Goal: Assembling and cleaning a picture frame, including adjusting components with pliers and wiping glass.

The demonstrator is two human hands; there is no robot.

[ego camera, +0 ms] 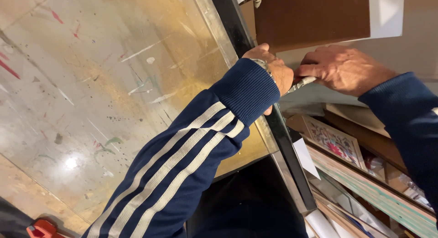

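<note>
A thin metal tool [302, 84] sits between both hands, just past the edge of the counter [114, 83]. The right hand [344, 69] is closed around it. The left hand [271, 71] is curled beside it at the black edge strip [287, 142]; what it grips is hidden. A brown board [310, 16] is above. Best to hold the tool steady and go slow.

Left hand [269, 69] and right hand [342, 67] curled, arms extended.

warm indoor light, a glare spot on the worktop [70, 162], frame tilted, mostly sharp
</note>
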